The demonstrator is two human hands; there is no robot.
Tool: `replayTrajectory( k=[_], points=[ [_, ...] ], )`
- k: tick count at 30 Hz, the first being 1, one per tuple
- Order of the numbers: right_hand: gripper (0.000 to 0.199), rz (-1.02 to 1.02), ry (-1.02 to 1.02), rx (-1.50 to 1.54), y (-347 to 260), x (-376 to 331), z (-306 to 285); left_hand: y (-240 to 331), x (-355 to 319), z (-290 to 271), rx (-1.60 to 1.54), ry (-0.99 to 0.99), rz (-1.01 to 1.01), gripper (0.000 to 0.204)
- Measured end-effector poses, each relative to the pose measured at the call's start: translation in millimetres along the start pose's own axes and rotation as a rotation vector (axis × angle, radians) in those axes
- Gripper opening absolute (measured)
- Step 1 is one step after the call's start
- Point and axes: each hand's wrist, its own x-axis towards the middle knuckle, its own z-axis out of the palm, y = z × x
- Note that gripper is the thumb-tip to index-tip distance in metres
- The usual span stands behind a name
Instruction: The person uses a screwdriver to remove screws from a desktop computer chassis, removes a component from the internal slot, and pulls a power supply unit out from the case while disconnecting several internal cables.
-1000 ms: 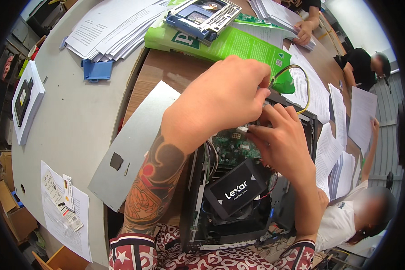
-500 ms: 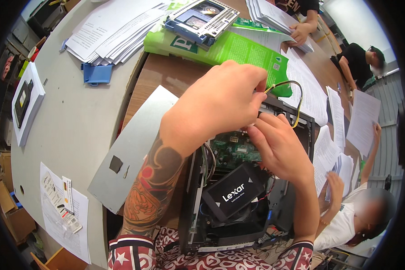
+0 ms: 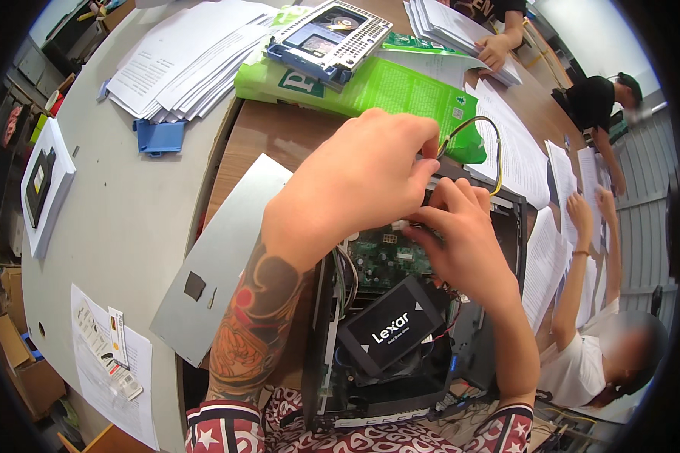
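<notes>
An opened black computer case lies in front of me, with a green circuit board inside. On top of its parts rests a tilted black solid state drive. My left hand reaches over the far end of the case, thumb and fingers pinched on a black and yellow cable that loops up to the right. Close beside it, my right hand is curled, its fingers closed by a small white connector above the board. The fingertips partly hide what each one grips.
A grey metal panel lies left of the case. Beyond it, a drive in a metal caddy sits on a green bag. Paper stacks and a blue plastic piece lie around. Other people handle papers at the right.
My right hand's fingers have shifted and the white connector now shows beneath them. My left hand keeps its pinch. At the right, a person's hands have moved among the papers.
</notes>
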Motion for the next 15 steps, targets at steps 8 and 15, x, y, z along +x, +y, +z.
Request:
replayTrajectory(
  k=[8, 15],
  points=[
    [0.012, -0.165, -0.043, -0.215, -7.2, 1.5, 7.7, 0.9, -1.6, -0.1, -0.019, 0.001, -0.013, 0.013],
    [0.014, -0.272, 0.021, -0.343, -15.9, 3.1, 14.3, -2.4, -1.9, 2.7, 0.018, 0.036, 0.016, 0.012]
  ],
)
